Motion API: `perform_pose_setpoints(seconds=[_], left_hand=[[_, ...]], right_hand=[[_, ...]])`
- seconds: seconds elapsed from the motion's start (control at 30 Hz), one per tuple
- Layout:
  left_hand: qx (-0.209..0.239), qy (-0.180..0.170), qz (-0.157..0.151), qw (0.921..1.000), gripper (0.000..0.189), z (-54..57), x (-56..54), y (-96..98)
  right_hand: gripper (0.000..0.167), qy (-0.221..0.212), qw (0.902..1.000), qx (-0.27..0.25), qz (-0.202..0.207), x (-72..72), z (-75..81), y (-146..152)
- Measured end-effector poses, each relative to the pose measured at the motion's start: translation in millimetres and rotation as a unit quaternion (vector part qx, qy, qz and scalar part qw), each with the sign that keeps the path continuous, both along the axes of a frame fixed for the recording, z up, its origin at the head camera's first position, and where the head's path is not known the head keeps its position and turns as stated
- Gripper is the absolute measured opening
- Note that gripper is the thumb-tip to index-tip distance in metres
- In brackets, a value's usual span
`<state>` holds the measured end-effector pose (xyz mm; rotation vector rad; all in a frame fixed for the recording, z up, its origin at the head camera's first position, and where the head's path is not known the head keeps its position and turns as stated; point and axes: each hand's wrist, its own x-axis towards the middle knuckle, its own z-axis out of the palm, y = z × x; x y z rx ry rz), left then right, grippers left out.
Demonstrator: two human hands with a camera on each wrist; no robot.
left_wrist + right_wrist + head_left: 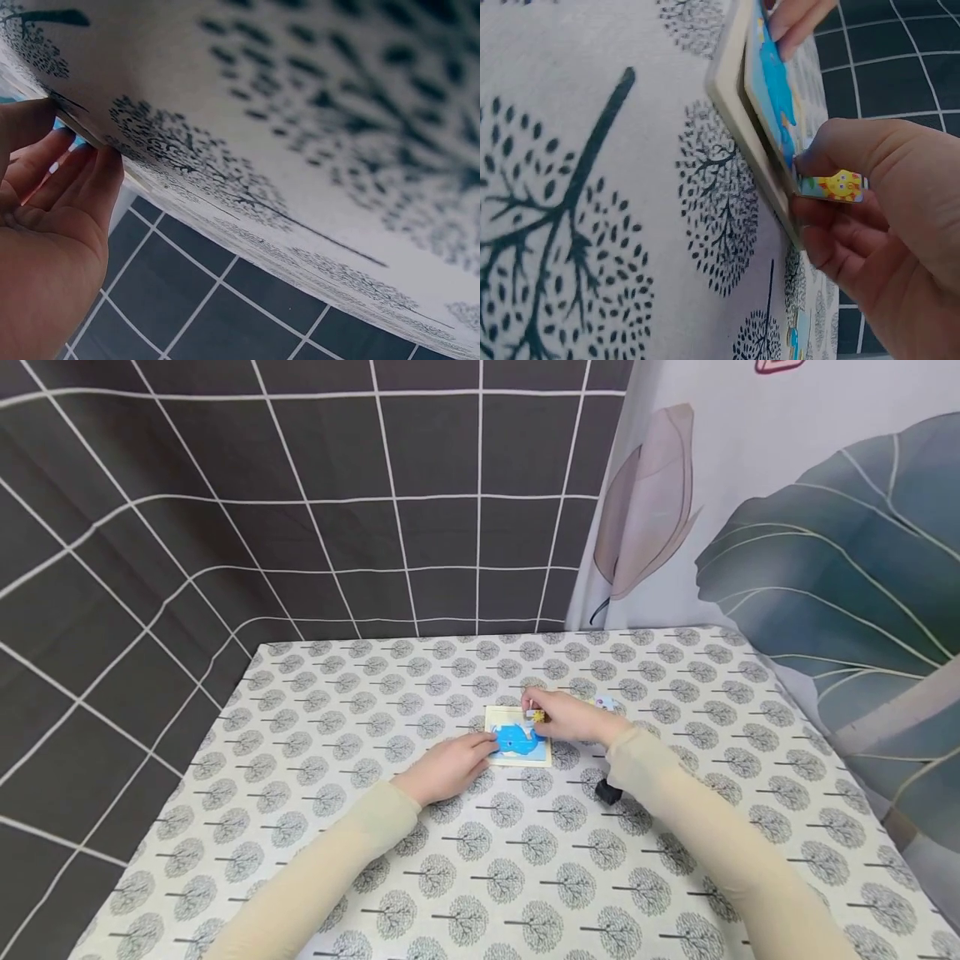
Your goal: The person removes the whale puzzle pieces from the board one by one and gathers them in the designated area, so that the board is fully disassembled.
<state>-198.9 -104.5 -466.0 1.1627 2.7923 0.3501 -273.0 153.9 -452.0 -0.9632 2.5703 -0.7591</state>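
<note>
A jigsaw board (pixel 519 762) with a pale rim and a blue whale picture lies flat on the table. My left hand (pixel 453 767) rests at its left edge, fingertips touching rim and picture; in the left wrist view its fingers (pixel 101 187) meet the board's edge. My right hand (pixel 570 717) is over the right side of the board. Between its thumb and fingers it pinches a small puzzle piece (pixel 844 185) with a yellow sun on it, tilted up from the board. In the right wrist view the whale picture layer (pixel 775 90) stands slightly raised from the pale base.
Partly behind the right hand lies a small light-blue printed piece (pixel 604 702). A small black object (pixel 608 792) sits by the right forearm. A tree-print cloth (pixel 337 860) covers the table; a dark grid curtain (pixel 435 527) hangs behind it.
</note>
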Motion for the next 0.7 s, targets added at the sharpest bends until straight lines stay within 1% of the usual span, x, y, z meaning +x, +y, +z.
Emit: perform_pose_setpoints(seconds=[0.23,0.37,0.57,0.7], left_hand=[[-0.008,-0.004,0.005,0.9999,0.042,0.7,0.4,0.9],[-0.009,-0.003,0.004,0.9999,0.043,1.2,0.2,1.0],[-0.003,0.001,0.0,1.0,0.042,-0.1,-0.1,0.5],[-0.002,0.0,0.001,1.0,0.042,-0.6,0.0,0.3]], right_hand=[[0.029,-0.024,0.9996,-0.015,-0.005,-2.5,-3.2,7.5],[0.032,-0.029,0.9993,-0.017,-0.013,-3.6,-4.9,9.2],[0.035,-0.023,0.9994,-0.016,-0.019,-2.5,-5.1,8.1],[0.027,0.009,0.9999,-0.013,-0.002,-1.6,-7.1,8.2]])
